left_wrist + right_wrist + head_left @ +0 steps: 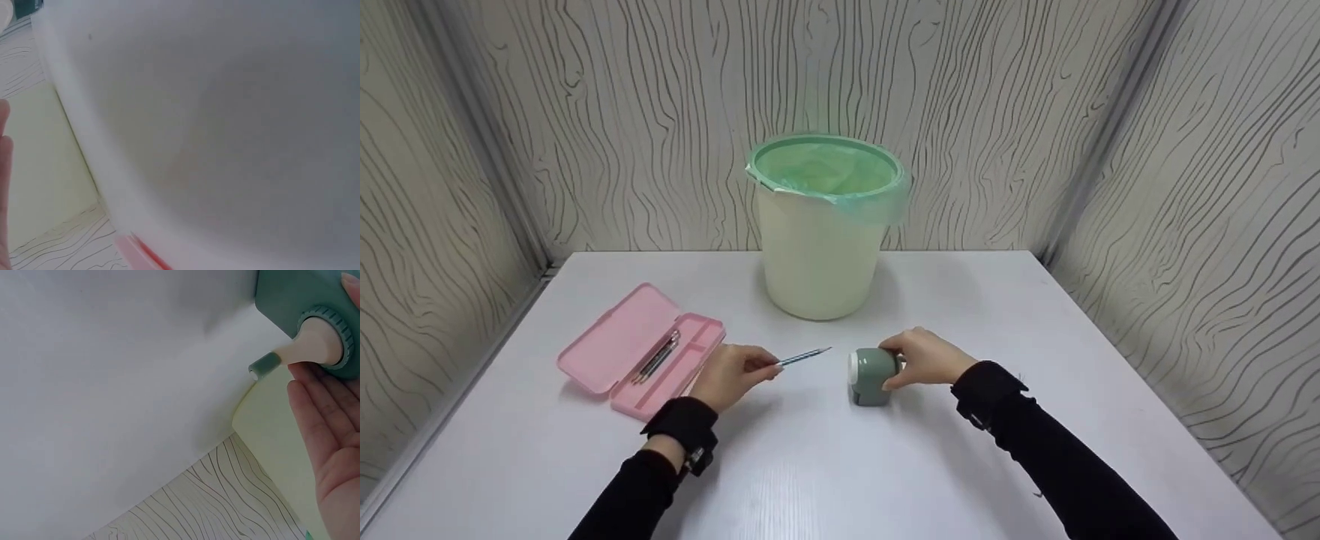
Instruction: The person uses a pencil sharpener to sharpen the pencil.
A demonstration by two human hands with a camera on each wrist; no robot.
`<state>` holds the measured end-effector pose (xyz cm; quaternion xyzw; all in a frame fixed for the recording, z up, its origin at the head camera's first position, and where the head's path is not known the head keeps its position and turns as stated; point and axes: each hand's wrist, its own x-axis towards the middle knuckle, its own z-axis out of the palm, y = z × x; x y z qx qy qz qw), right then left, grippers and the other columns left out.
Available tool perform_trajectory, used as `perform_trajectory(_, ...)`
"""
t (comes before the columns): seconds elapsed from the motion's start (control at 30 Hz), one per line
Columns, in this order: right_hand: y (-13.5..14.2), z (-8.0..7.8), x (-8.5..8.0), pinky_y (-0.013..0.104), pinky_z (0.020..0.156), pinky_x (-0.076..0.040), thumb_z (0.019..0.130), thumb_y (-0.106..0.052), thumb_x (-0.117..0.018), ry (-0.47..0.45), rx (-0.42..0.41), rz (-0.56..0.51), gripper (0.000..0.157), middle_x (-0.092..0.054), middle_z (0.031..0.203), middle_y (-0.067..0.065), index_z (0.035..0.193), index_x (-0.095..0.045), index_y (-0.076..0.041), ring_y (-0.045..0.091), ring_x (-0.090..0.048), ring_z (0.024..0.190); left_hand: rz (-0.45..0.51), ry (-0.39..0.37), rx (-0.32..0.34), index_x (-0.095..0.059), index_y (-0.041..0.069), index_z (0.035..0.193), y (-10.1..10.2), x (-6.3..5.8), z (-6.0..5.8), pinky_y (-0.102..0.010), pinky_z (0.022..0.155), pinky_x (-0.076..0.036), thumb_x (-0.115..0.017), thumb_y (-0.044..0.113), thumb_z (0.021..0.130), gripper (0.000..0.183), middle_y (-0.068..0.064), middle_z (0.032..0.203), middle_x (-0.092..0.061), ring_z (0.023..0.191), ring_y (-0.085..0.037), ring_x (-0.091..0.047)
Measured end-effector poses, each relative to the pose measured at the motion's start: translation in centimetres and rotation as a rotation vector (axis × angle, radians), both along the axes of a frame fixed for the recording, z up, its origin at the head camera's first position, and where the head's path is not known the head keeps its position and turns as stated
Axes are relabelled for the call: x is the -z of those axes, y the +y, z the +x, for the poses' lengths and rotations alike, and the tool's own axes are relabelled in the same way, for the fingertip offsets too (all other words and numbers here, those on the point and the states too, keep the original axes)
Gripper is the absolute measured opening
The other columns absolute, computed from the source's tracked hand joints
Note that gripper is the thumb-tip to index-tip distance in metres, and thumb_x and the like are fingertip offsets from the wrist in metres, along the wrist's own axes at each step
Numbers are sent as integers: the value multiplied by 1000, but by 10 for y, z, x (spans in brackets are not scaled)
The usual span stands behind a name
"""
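Note:
My left hand (pixel 735 373) pinches a blue pencil (pixel 804 357), its pointed end aimed right at a green pencil sharpener (pixel 873 376). A short gap separates the tip from the sharpener's white front (pixel 853 368). Around the sharpener's back, my right hand (pixel 928 357) grips with thumb and fingers. A cream crank handle (pixel 312 346) with a green knob sticks out beside that palm in the right wrist view. Only finger edges of the left hand (pixel 4 169) show in the left wrist view, where the pencil is out of sight.
Left of my left hand, a pink pencil case (pixel 622 341) lies with its lid open, several pencils (pixel 656 358) inside. A cream bin (pixel 821 255) lined with a green bag stands at the table's back. Wood-patterned panels (pixel 660 112) enclose the white table (pixel 825 480).

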<state>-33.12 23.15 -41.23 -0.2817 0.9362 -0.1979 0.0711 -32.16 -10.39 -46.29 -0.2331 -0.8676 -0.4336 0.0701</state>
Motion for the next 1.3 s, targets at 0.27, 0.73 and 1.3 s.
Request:
perform_trajectory(0.27, 4, 1, 3, 44, 97, -58, 76, -18, -89, -24, 25, -64, 47, -78, 113, 10, 117, -73, -2, 25, -72, 106, 223, 5, -43, -80, 5, 96, 18, 2, 4, -19, 73, -57, -77, 12, 90, 9, -10, 88, -81, 78, -18, -77)
perform_trajectory(0.73, 1, 6, -5, 52, 109, -50, 87, -37, -81, 10, 91, -233, 62, -70, 132, 20, 133, -66, 1, 40, -65, 127, 419, -75, -123, -79, 4, 99, 50, -1, 10, -18, 79, -58, -78, 14, 90, 13, -12, 91, -81, 84, -19, -78)
perform_trajectory(1.3, -53, 14, 7, 24, 84, -60, 92, -20, -77, 29, 268, -695, 23, -79, 107, 15, 107, -80, -3, 23, -76, 101, 529, -111, -121, -79, 3, 100, 84, 2, 11, -16, 76, -57, -77, 13, 91, 14, -15, 94, -80, 85, -21, -78)
